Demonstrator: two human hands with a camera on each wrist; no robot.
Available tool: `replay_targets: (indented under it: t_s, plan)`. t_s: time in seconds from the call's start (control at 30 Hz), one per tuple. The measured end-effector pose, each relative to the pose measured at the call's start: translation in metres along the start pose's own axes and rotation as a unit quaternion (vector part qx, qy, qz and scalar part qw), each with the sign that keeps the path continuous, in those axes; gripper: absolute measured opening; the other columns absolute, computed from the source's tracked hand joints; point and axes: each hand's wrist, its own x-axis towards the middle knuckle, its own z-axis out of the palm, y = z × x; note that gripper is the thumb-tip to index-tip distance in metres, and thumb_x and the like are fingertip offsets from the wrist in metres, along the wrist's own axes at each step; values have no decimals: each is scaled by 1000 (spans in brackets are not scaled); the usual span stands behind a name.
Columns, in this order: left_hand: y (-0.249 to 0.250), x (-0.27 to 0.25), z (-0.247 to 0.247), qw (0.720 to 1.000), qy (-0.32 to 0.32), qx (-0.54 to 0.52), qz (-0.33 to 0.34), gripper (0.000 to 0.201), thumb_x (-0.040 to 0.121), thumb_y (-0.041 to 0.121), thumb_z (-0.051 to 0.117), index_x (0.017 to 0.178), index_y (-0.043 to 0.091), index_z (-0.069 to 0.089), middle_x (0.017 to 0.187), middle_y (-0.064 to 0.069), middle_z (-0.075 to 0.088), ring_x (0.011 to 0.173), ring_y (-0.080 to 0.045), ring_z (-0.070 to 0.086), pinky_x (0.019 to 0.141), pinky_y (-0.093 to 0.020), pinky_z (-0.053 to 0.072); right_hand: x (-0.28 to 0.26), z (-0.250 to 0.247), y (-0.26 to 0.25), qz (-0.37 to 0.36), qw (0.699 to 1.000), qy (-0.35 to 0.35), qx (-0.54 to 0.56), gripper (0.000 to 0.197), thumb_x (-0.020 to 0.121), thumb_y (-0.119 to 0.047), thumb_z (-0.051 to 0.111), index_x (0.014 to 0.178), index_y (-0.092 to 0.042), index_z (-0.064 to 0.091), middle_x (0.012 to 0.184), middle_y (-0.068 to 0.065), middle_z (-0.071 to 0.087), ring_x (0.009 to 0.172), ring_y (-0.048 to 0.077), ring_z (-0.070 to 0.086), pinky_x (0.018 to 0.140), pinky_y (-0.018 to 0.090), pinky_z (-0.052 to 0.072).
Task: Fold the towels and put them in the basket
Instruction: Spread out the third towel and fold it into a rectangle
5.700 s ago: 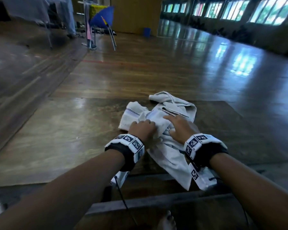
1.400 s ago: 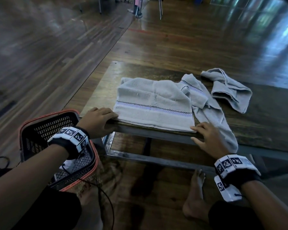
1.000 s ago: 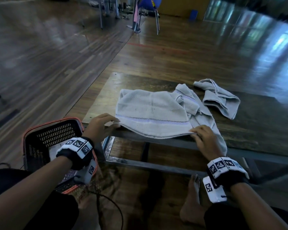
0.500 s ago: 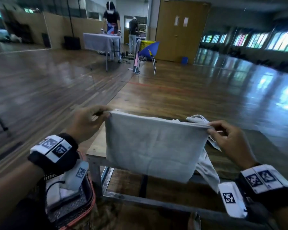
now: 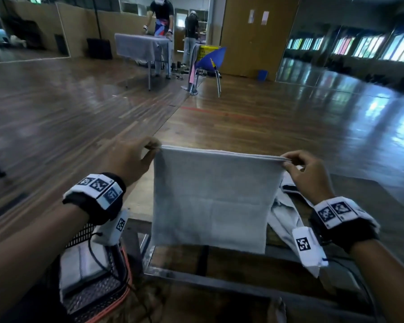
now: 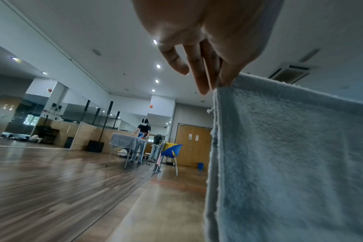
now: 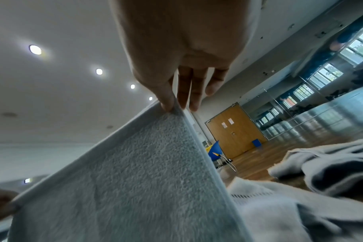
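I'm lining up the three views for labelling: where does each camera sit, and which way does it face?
Head: worn on the head, facing forward and down; shows both forearms, left hand, right hand, towel, basket.
Left wrist: looks along the left hand's fingers at the towel corner.
Right wrist: looks along the right hand's fingers.
All three share the blue chair.

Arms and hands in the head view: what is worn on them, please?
Both forearms are bare, without sleeves. Each wrist carries a black band with white blocks printed with black square markers; the right band is alike. A small white box with one marker hangs under each wrist. A thin black cable runs from the left unit. No gloves or rings are visible.
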Motion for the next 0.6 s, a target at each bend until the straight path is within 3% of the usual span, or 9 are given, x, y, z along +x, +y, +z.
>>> replay_targets:
  t_s: [0.03, 0.07, 0.13, 0.2, 0.3, 0.37, 0.47, 0.6]
  plan:
    - [-3, -9, 8, 1000, -17, 8, 0, 11, 83, 19, 58, 89, 16, 66, 84, -3, 72, 76, -23, 67, 72, -29, 45, -7, 7, 6, -15, 1000, -6, -20, 18, 80, -2, 65, 87, -17, 68, 89, 3, 69, 71, 1, 58, 67, 4, 42]
    - [-6, -19, 15, 999, -43, 13, -6, 14, 81, 24, 54, 89, 19, 65, 85, -2, 71, 77, -23, 66, 74, -32, 46, -15, 14, 13, -28, 999, -15, -40, 16, 79, 0, 66, 89, -13, 69, 93, 7, 69, 77, 7, 59, 72, 7, 43]
    - [-12, -43, 27, 993, -109, 38, -11, 10, 79, 25, 55, 87, 25, 62, 86, 3, 69, 79, -21, 66, 76, -35, 45, -36, 25, 27, -42, 995, -45, -76, 16, 77, 1, 67, 89, -8, 69, 93, 9, 69, 84, 20, 62, 77, 29, 50]
    - [-17, -69, 38, 979, -195, 54, 10, 12, 76, 21, 65, 85, 28, 60, 86, 6, 68, 79, -20, 65, 76, -33, 46, -61, 33, 38, -66, 986, -97, -120, 17, 73, 3, 69, 86, -8, 69, 88, 9, 69, 83, 26, 64, 76, 40, 52]
    - [-20, -104, 50, 940, -337, 49, 31, 13, 76, 25, 70, 87, 29, 63, 90, 7, 69, 80, -19, 65, 76, -25, 41, -101, 39, 57, -112, 961, -198, -158, 21, 67, 5, 74, 81, -8, 69, 84, 8, 69, 80, 30, 66, 69, 48, 54]
    - [-20, -120, 57, 917, -391, 67, 42, 12, 81, 32, 65, 93, 31, 64, 97, 10, 68, 87, -14, 64, 77, -24, 33, -123, 41, 65, -101, 945, -256, -176, 21, 67, 2, 76, 81, -12, 70, 84, 6, 68, 79, 28, 66, 67, 45, 53]
    - [-20, -121, 64, 922, -380, 56, 46, 11, 81, 28, 66, 92, 30, 65, 97, 10, 68, 87, -14, 64, 79, -27, 37, -130, 46, 73, -68, 942, -283, -168, 17, 72, -2, 74, 84, -13, 70, 88, 4, 68, 83, 24, 65, 71, 40, 52]
    - [-22, -108, 75, 932, -346, 86, 68, 8, 78, 21, 68, 85, 20, 64, 86, 1, 71, 76, -19, 66, 78, -35, 46, -114, 59, 81, -58, 947, -259, -179, 14, 74, -5, 72, 85, -14, 71, 89, 3, 69, 85, 25, 65, 71, 44, 51]
